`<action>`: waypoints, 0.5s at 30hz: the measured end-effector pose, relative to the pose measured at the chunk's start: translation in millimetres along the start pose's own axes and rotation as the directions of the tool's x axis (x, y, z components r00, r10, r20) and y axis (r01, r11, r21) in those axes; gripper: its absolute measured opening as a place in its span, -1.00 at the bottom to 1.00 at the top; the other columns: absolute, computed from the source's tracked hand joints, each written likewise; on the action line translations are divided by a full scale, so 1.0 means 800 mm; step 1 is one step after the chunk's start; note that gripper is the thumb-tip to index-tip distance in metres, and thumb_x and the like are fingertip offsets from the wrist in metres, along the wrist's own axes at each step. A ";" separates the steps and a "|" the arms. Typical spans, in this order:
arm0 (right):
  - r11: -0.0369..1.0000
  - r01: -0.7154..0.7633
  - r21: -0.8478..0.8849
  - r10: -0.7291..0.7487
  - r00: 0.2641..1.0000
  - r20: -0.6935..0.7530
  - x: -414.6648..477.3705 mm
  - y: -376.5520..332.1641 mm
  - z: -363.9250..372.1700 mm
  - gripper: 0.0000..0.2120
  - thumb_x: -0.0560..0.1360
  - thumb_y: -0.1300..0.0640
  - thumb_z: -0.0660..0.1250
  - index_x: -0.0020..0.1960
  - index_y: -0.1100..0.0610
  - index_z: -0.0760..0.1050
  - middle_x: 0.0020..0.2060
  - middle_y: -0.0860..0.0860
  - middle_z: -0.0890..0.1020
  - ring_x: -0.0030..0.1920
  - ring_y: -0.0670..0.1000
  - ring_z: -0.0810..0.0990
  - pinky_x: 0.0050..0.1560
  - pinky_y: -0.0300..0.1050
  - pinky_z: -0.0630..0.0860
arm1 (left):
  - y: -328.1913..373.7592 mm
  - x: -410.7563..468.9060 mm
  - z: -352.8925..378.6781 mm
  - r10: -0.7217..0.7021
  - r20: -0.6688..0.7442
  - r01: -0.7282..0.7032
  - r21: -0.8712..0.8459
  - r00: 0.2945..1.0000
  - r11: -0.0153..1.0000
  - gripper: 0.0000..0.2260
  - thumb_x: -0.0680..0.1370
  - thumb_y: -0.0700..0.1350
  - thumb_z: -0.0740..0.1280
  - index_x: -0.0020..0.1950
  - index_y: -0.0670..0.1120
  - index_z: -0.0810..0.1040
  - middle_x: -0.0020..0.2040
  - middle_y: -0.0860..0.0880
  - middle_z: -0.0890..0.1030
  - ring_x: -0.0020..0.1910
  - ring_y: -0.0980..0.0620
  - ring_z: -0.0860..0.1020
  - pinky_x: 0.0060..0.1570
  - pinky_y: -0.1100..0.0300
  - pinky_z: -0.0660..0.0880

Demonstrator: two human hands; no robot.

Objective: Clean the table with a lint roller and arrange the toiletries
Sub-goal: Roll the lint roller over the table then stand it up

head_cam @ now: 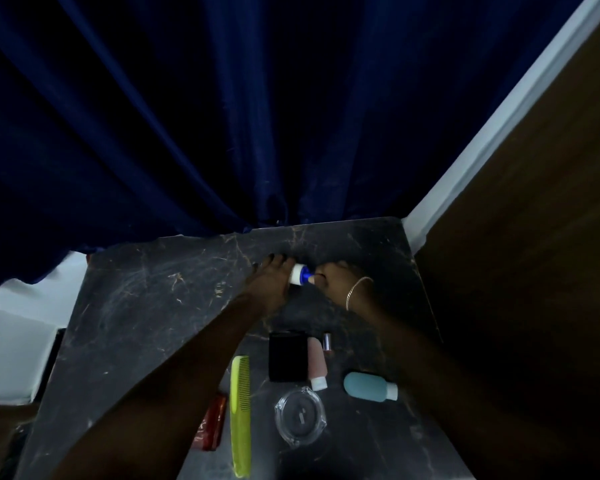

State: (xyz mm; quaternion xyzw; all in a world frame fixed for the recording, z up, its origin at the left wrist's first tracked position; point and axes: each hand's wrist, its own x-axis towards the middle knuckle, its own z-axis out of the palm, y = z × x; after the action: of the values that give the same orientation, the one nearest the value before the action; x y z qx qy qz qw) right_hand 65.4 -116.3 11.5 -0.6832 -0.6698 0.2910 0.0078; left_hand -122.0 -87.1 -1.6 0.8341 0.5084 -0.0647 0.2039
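A white and blue lint roller [299, 274] lies at the far middle of the dark marble table [146, 299]. My left hand [270, 278] rests over its left end, fingers spread across it. My right hand [336, 277], with a thin bracelet on the wrist, pinches its blue end. Nearer to me lie a yellow-green comb [240, 414], a black box [287, 356], a pink tube [317, 363], a small lipstick [327, 342], a teal bottle [369, 385], a glass ashtray [300, 417] and a red packet [212, 426].
A dark blue curtain [222, 116] hangs along the table's far edge. A brown wooden panel [534, 237] with a white frame bounds the right side. White surfaces show at the left past the table's edge.
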 end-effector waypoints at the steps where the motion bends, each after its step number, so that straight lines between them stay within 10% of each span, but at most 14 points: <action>1: 1.000 0.008 0.014 -0.008 1.000 -0.018 0.002 0.005 -0.014 -0.76 0.57 -0.08 0.23 0.10 -0.01 0.57 0.06 0.09 0.65 0.05 0.16 0.62 0.06 -0.04 0.46 | 0.008 0.008 -0.004 0.001 -0.031 -0.001 -0.014 1.000 1.000 -0.42 0.57 -0.14 0.37 0.58 -0.06 0.29 0.52 -0.14 0.36 0.51 -0.18 0.31 0.48 -0.19 0.30; 8: 0.871 0.090 0.484 0.030 0.972 -0.235 0.006 0.046 -0.118 -0.79 0.49 0.12 0.43 0.04 0.24 0.57 -0.30 0.11 0.67 -0.41 0.02 0.61 -0.43 -0.24 0.53 | 0.052 0.060 -0.017 -0.046 -0.159 -0.019 -0.383 0.986 0.924 -0.46 0.52 -0.16 0.50 0.48 -0.07 0.47 0.41 -0.18 0.47 0.30 -0.18 0.53 0.29 0.07 0.43; 15: 0.815 0.177 0.553 0.076 0.912 -0.404 0.032 0.088 -0.155 -0.64 0.36 0.14 0.53 0.13 0.12 0.58 -0.13 0.07 0.69 -0.22 0.02 0.68 -0.14 -0.19 0.61 | 0.117 0.124 -0.015 -0.116 -0.184 -0.027 -0.631 0.976 0.775 -0.54 0.47 -0.19 0.56 0.36 -0.12 0.58 0.24 -0.13 0.68 0.22 -0.11 0.62 0.21 0.13 0.49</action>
State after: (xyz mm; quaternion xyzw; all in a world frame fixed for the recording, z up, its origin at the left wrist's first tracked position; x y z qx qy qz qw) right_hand 178.6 -53.1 76.6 -0.6749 -0.5513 0.3312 0.3618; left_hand 5.9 -38.0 3.8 0.7073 0.5392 0.1938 0.4141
